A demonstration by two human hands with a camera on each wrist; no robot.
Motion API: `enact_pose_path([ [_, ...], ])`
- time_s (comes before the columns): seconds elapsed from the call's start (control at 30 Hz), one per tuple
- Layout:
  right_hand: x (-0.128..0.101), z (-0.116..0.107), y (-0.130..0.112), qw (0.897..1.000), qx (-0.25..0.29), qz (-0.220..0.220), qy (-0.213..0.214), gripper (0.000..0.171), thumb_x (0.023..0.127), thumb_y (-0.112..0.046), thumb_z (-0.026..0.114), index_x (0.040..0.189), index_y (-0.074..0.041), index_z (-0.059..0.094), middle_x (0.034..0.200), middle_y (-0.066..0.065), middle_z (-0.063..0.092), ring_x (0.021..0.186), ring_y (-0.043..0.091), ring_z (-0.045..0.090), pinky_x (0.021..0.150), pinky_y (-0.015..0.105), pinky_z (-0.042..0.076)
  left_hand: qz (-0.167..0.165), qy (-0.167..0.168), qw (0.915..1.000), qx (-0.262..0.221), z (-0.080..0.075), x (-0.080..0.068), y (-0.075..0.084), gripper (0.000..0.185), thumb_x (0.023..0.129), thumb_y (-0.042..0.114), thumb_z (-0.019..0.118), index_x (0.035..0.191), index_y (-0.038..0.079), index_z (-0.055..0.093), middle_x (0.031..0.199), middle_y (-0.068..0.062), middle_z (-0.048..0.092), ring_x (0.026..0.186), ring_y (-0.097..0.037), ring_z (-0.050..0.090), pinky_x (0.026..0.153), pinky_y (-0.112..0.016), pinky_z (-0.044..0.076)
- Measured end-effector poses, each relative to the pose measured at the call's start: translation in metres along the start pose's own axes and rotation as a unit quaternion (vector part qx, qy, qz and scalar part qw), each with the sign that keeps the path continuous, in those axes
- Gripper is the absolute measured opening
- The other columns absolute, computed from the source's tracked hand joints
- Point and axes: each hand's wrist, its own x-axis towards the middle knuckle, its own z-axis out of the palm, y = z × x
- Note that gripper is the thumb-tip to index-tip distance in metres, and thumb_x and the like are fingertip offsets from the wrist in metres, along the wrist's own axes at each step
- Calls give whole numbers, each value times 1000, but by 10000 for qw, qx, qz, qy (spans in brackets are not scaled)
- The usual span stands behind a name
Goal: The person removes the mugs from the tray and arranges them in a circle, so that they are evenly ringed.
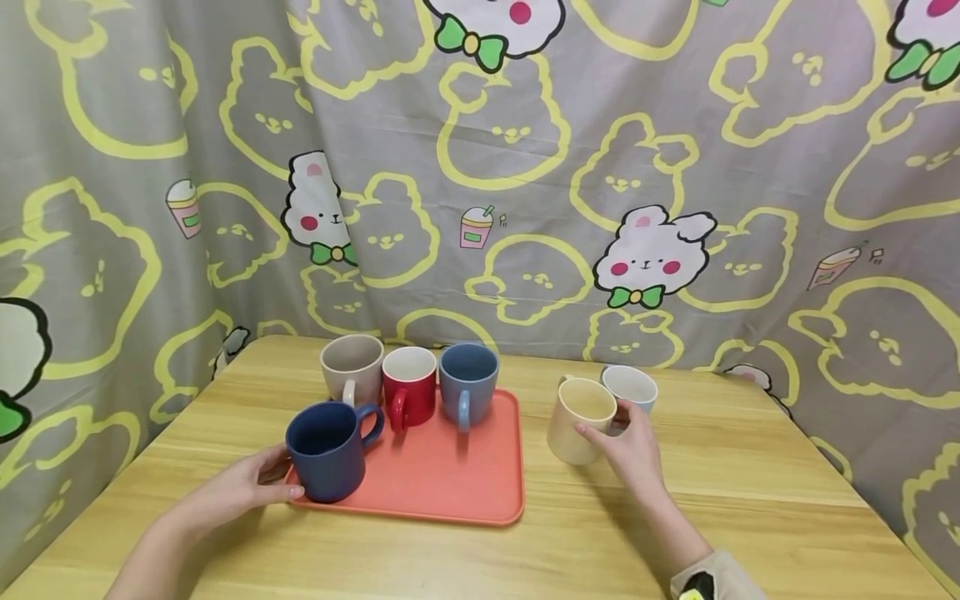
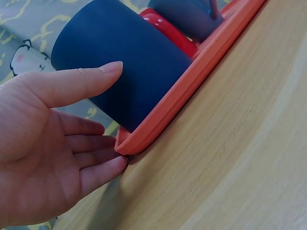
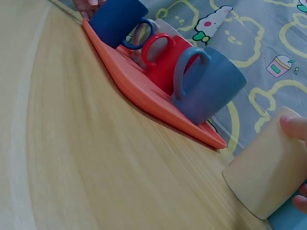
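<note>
Beside the tray, on or barely above the counter, the cream mug is pinched by the right hand. Left hand: fingers extended, gripping nothing. Judged step: handling this mug; next calls for a level carry.

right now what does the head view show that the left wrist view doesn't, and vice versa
Only the head view shows the right hand holding the cream mug, the white-lined mug behind it and the beige mug.

Only the left wrist view shows the palm of the left hand, its lower fingers at a corner of the tray.

Both show the tray, navy mug, table, curtain and at least part of the red mug and blue mug.
</note>
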Motion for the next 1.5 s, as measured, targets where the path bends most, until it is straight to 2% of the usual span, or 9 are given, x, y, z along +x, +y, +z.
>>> enact_pose_path([
  [0.17,0,0,2,9999,150,-26,59,66,69,-21,82,121,5,51,108,19,57,98,29,55,83,36,40,68,-9,10000,-44,0,-1,0,76,87,21,64,137,-18,22,138,-36,32,125,-48,35,87,-21,39],
  [0.33,1,-5,2,9998,201,1,23,64,71,-21,81,121,4,50,108,18,57,98,26,56,80,28,40,43,65,9999,83,2,-1,1,77,86,22,66,136,-19,24,136,-36,34,124,-48,37,94,-38,41],
  [0.43,-2,-9,0,9991,401,74,82,61,75,-22,78,122,3,49,110,17,57,98,23,54,78,20,39,46,85,9999,64,3,-2,1,77,85,23,66,135,-19,25,136,-36,34,123,-48,37,93,-32,41],
  [0.57,-8,-17,-12,9971,701,37,280,57,79,-21,75,124,1,49,112,14,57,97,17,51,74,11,37,97,83,9999,-11,3,-3,0,77,85,22,66,135,-20,24,136,-37,34,124,-48,36,85,-15,37],
  [0.7,-13,-22,-37,9952,905,-290,224,50,81,-17,72,124,0,52,112,16,59,93,9,54,74,10,40,65,56,9999,-64,2,-4,0,77,86,22,65,136,-20,23,137,-37,32,124,-48,35,86,-16,38],
  [0.87,-21,-11,-72,9873,1301,-772,-483,44,81,-9,71,120,2,56,109,19,61,95,13,58,76,17,45,-30,49,10000,-36,0,-4,-1,77,87,23,64,137,-19,22,139,-36,30,126,-47,34,92,-29,39],
  [1.13,-37,34,-115,9669,1602,-1258,-1533,45,76,-9,76,117,1,60,100,14,65,93,27,61,77,30,50,-47,12,10000,-76,0,-3,1,78,86,24,64,137,-18,22,140,-36,29,126,-48,33,99,-55,31],
  [1.33,-51,72,-135,9461,1844,-1508,-2196,48,76,-14,76,118,1,58,103,14,64,94,30,61,84,43,48,26,98,9999,-6,1,-4,2,79,86,25,65,137,-18,23,139,-36,30,126,-48,33,99,-56,30],
  [1.5,-63,100,-146,9364,1686,-1333,-2773,54,78,-22,75,124,-5,55,110,9,63,99,21,59,84,39,49,90,166,9997,131,1,-4,2,77,86,25,65,136,-17,26,138,-35,33,125,-47,35,98,-47,36],
])
